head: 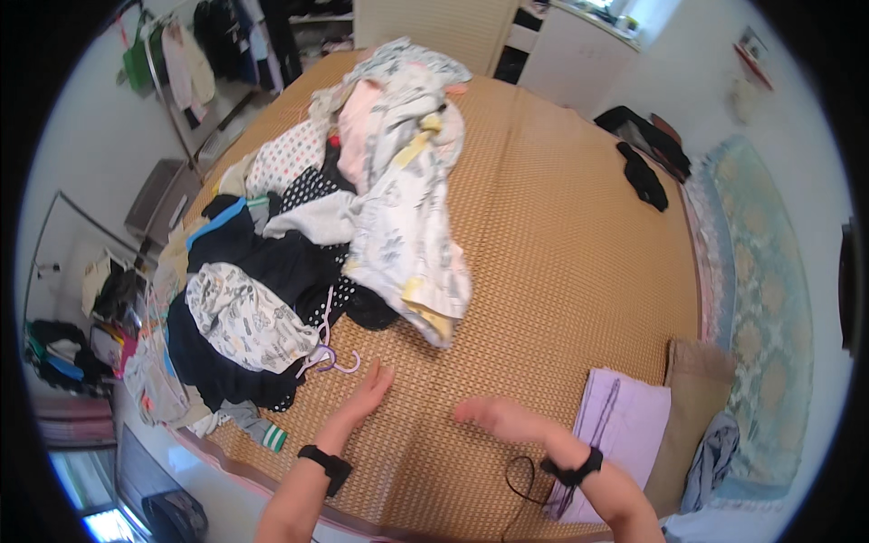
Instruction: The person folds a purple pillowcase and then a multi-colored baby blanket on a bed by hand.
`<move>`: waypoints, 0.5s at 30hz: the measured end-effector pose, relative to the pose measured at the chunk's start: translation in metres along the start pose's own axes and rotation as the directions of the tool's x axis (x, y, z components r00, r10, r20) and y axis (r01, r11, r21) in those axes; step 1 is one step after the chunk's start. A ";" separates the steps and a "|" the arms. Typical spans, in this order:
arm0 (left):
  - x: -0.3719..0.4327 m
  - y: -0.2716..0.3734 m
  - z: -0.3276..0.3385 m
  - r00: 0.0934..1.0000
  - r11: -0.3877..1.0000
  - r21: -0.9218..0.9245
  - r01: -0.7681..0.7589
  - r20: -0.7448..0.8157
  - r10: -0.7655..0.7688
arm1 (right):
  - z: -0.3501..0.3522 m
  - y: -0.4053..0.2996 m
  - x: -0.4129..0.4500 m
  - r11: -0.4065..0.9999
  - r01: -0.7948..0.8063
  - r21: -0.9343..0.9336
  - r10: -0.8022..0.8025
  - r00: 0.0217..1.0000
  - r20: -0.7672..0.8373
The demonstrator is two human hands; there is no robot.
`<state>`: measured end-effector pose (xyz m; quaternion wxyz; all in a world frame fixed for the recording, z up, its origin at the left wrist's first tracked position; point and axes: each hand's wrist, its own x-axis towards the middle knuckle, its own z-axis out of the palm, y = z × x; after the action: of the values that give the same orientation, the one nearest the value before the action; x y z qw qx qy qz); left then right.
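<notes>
My left hand (370, 392) holds nothing, its fingers stretched out over the woven mat (570, 258) that covers the bed. Just beyond its fingertips lie plastic clothes hangers (328, 358), one pale pink and one purple. My right hand (501, 417) is bare too, slightly blurred, with the fingers pointing left. A folded lilac cloth (624, 414) lies to the right of it, partly behind my wrist. Farther out, a white patterned garment with yellow trim (407, 237) rests across a heap of clothes. A white printed garment (248, 319) sits on dark cloth (224, 370) at the left.
Folded brown cloth (699, 394) and a grey bundle (711, 455) lie at the right edge. A black garment (641, 178) is at the far right. A thin dark cord (521, 478) lies near my right wrist. A clothes rack (163, 102) stands left of the bed.
</notes>
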<state>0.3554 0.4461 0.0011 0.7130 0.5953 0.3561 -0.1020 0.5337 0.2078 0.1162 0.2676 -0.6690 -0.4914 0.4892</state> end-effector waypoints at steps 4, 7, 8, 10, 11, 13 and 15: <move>-0.013 0.111 0.107 0.988 0.808 -0.570 -0.150 -0.057 0.144 | 0.070 0.003 -0.107 0.998 0.064 -0.023 -0.066 0.991 -0.118; 0.000 0.131 0.124 0.963 0.913 -0.306 -0.270 -0.110 0.247 | 0.082 -0.006 -0.154 0.986 -0.085 0.142 0.126 0.939 -0.319; 0.002 0.122 0.131 0.964 0.917 -0.299 -0.264 -0.100 0.245 | 0.077 -0.006 -0.163 0.974 -0.165 0.156 0.210 0.916 -0.343; 0.004 0.111 0.136 0.987 0.974 -0.169 -0.152 0.024 0.158 | 0.071 -0.004 -0.168 0.953 -0.231 0.195 0.293 0.869 -0.400; 0.001 0.100 0.153 0.988 0.984 -0.117 -0.135 0.055 0.142 | 0.072 0.007 -0.173 0.951 -0.240 0.197 0.302 0.861 -0.409; -0.015 0.069 0.178 0.991 0.996 0.022 -0.089 0.101 0.086 | 0.078 0.029 -0.170 0.953 -0.243 0.183 0.302 0.829 -0.470; -0.028 0.026 0.168 0.993 0.999 0.039 -0.033 0.118 0.028 | 0.085 0.030 -0.146 0.952 -0.243 0.188 0.304 0.828 -0.472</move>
<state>0.4144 0.2904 0.0450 0.7219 0.6081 0.3022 -0.1334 0.4618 0.0521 0.1161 0.3514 -0.8179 -0.2748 0.3633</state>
